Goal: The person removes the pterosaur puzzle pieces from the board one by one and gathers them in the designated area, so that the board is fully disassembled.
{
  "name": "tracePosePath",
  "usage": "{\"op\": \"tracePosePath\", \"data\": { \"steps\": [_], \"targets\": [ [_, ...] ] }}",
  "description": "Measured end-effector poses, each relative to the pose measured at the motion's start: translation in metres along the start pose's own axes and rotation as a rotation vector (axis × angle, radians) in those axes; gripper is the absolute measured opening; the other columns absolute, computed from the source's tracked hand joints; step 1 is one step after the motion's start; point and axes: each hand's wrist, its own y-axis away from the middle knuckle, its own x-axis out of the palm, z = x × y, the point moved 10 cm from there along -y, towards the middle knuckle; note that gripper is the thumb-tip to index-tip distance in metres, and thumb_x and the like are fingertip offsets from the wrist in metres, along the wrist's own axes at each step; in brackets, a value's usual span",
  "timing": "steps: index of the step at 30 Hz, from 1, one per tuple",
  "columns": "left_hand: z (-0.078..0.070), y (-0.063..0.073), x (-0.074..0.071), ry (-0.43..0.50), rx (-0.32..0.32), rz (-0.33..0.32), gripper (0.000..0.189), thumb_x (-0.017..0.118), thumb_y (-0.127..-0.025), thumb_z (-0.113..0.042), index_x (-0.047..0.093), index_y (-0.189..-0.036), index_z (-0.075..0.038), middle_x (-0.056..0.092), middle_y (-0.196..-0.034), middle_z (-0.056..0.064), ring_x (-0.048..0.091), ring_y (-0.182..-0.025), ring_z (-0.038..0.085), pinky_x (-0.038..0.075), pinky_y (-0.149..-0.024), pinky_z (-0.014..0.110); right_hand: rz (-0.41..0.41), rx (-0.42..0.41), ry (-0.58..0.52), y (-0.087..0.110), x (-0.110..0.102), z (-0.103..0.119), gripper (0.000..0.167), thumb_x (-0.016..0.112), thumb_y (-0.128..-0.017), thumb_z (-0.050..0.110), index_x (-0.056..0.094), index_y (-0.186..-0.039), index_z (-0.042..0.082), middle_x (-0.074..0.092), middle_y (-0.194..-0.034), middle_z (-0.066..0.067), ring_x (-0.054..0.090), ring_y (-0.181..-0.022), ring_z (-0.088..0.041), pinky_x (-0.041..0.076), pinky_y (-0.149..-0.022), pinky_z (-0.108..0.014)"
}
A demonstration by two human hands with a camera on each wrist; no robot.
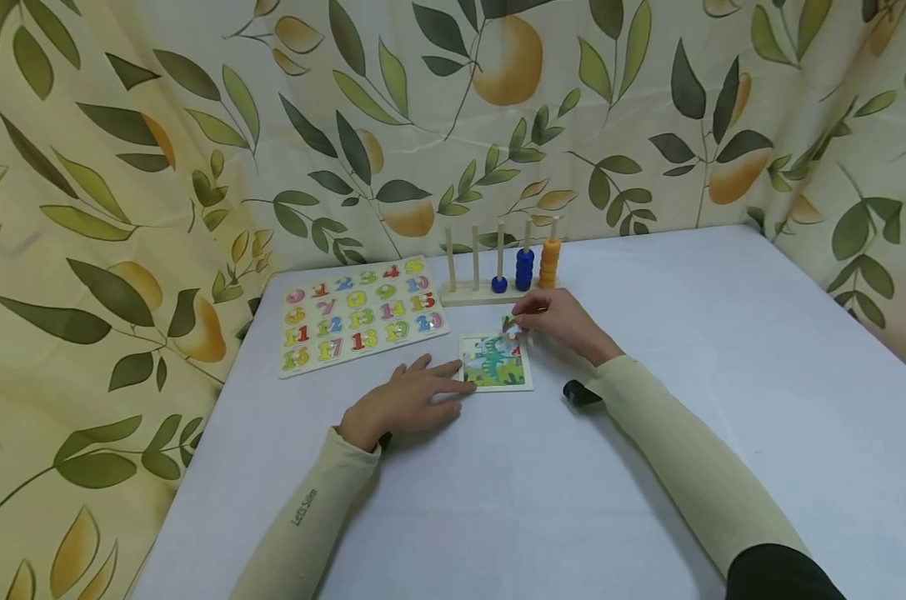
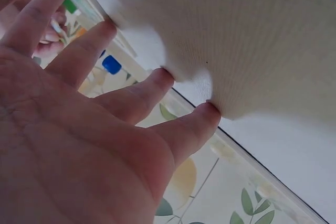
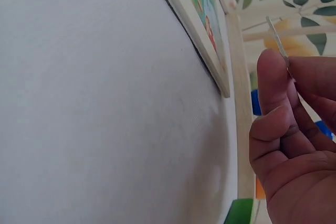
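Observation:
A small dinosaur jigsaw puzzle (image 1: 495, 364) in a pale frame lies on the table. My right hand (image 1: 561, 322) pinches a thin puzzle piece (image 1: 508, 323) above the frame's upper right part. In the right wrist view the puzzle piece (image 3: 277, 36) is seen edge-on between thumb and finger. My left hand (image 1: 411, 395) lies with its fingers spread at the frame's left side, some fingertips touching the frame. Seen from the left wrist, other fingertips of the left hand (image 2: 100, 124) rest on the white cloth.
A number board (image 1: 362, 313) with colourful numerals lies at the back left. Behind the puzzle stands a wooden peg stand (image 1: 468, 295) with blue rings (image 1: 524, 271) and orange rings (image 1: 548, 264). A leaf-patterned curtain (image 1: 437, 125) hangs behind the white table (image 1: 543, 492).

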Motion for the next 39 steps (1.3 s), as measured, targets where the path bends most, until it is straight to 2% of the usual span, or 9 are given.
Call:
{"op": "tracePosePath", "data": {
  "steps": [10, 18, 25, 33, 39],
  "targets": [
    [0.000, 0.000, -0.001, 0.008, -0.007, -0.007, 0.042, 0.058, -0.112, -0.033, 0.063, -0.153, -0.027, 0.035, -0.173, 0.004, 0.014, -0.159, 0.051, 0.011, -0.122, 0.074, -0.035, 0.024, -0.021, 0.022, -0.023, -0.004, 0.019, 0.068, -0.104, 0.006, 0.074, -0.120, -0.002, 0.071, -0.116, -0.017, 0.067, -0.101, -0.029, 0.055, -0.084, -0.030],
    [0.002, 0.001, -0.001, 0.029, -0.023, -0.015, 0.040, 0.057, -0.112, -0.034, 0.065, -0.151, -0.028, 0.036, -0.172, 0.003, 0.014, -0.159, 0.050, 0.010, -0.122, 0.074, -0.048, 0.064, -0.008, 0.039, -0.045, -0.012, 0.022, 0.068, -0.103, 0.009, 0.072, -0.122, -0.002, 0.069, -0.122, -0.019, 0.067, -0.105, -0.032, 0.056, -0.091, -0.039],
    [0.001, 0.000, -0.002, 0.037, -0.011, -0.022, 0.040, 0.057, -0.112, -0.033, 0.066, -0.150, -0.027, 0.037, -0.171, 0.005, 0.015, -0.159, 0.052, 0.010, -0.121, 0.074, -0.060, 0.110, 0.048, 0.055, -0.065, -0.026, 0.024, 0.068, -0.104, 0.014, 0.071, -0.123, -0.001, 0.068, -0.125, -0.018, 0.064, -0.112, -0.032, 0.054, -0.089, -0.037],
    [0.000, 0.000, -0.003, 0.046, -0.010, -0.021, 0.040, 0.057, -0.112, -0.032, 0.066, -0.150, -0.027, 0.037, -0.171, 0.005, 0.015, -0.158, 0.052, 0.009, -0.121, 0.075, -0.042, 0.133, 0.101, 0.070, -0.078, -0.045, 0.024, 0.068, -0.103, 0.014, 0.072, -0.122, -0.001, 0.068, -0.119, -0.016, 0.062, -0.111, -0.032, 0.053, -0.085, -0.033],
    [0.001, 0.000, -0.002, 0.043, -0.016, -0.009, 0.040, 0.057, -0.112, -0.032, 0.065, -0.151, -0.027, 0.036, -0.172, 0.004, 0.014, -0.159, 0.050, 0.008, -0.122, 0.073, 0.001, 0.130, 0.150, 0.079, -0.080, -0.052, 0.021, 0.070, -0.102, 0.013, 0.071, -0.117, -0.001, 0.071, -0.104, -0.011, 0.061, -0.097, -0.028, 0.050, -0.076, -0.030]
  ]
}}
